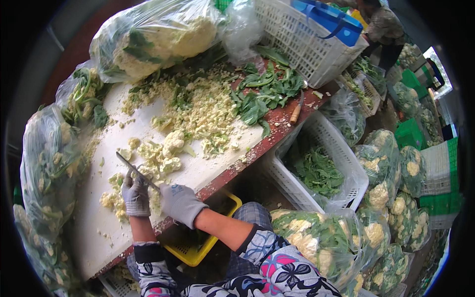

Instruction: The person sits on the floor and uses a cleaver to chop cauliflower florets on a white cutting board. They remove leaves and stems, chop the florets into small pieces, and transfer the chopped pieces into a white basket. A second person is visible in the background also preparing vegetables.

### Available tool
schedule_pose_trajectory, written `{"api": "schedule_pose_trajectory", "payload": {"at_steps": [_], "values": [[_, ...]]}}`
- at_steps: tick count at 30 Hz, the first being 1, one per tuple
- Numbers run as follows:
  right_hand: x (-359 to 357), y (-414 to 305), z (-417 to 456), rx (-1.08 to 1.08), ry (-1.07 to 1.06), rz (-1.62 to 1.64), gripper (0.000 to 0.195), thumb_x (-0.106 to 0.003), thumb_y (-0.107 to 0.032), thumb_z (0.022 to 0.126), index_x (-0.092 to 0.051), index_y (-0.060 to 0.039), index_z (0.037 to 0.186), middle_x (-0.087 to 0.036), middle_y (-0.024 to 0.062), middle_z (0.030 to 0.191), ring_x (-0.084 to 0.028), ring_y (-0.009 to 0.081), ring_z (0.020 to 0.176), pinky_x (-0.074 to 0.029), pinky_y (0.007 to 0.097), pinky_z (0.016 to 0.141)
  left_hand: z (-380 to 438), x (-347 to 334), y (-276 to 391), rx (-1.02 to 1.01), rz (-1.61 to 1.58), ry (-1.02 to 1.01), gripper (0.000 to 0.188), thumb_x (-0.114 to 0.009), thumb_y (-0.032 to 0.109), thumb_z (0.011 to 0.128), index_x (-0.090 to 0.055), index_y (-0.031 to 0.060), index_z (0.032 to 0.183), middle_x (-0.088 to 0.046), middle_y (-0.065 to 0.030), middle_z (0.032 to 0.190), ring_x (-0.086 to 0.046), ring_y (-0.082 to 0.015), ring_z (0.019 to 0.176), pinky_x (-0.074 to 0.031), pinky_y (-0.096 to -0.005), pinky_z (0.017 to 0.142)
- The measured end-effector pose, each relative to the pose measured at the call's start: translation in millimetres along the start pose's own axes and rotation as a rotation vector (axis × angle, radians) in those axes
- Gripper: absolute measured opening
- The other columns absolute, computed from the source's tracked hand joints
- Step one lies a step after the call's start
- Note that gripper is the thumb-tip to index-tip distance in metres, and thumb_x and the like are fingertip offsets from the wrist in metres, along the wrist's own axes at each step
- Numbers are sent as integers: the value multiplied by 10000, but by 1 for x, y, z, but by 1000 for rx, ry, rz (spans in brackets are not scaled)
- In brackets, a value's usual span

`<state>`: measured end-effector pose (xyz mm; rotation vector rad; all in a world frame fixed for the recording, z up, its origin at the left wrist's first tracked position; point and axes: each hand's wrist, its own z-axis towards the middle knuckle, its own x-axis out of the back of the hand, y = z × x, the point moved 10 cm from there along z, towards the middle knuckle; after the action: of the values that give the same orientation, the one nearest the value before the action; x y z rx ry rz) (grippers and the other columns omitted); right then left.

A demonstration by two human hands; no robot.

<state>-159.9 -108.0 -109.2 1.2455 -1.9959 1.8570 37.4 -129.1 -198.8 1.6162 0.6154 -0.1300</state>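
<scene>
My right hand, in a grey knit work glove, is closed around a knife, its handle mostly hidden in the palm. The knife's long blade points to the upper left and passes over the fingers of my left hand. That hand wears a matching glove; whether it grips a piece of cauliflower is hidden by the blade and fingers. Cut cauliflower florets lie just beyond the blade on the white tabletop. More florets rest left of my left hand.
Cauliflower crumbs and leaves cover the table's far side. A wooden-handled knife lies at the red edge. Bagged cauliflower borders the table. A white crate, a yellow crate and filled bags stand below. A person is at upper right.
</scene>
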Motion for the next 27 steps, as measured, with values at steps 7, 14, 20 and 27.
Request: {"api": "schedule_pose_trajectory", "payload": {"at_steps": [7,14,20,27], "values": [[-29,-12,6,50,37,1,232,-532,-260,935,-623,-50,971,-678,221,808,-674,403,795,-526,502,739,-24,1,22,-174,-141,62,272,-620,202,967,-617,40,1185,-675,-58,1004,-676,-216,918,-579,-504,859],[-46,-17,9,33,-23,167,258,-584,-265,911,-639,-17,955,-670,217,791,-668,409,810,-517,480,732,-34,35,24,-258,-100,324,273,-649,182,913,-615,31,1138,-664,-84,994,-676,-231,864,-611,-459,768],[-53,-8,14,-16,-69,293,289,-568,-272,901,-643,-2,971,-680,247,840,-665,419,867,-513,484,802,-40,30,27,-259,-173,480,270,-562,-25,843,-620,20,1103,-642,-44,909,-626,-143,779,-564,-277,673],[-36,-4,14,-85,15,433,259,-601,-241,906,-649,11,938,-684,208,792,-680,358,765,-518,436,720,-37,37,46,-180,-82,597,353,-604,-4,840,-530,8,1185,-622,-107,1005,-657,-236,864,-607,-346,684]]}}
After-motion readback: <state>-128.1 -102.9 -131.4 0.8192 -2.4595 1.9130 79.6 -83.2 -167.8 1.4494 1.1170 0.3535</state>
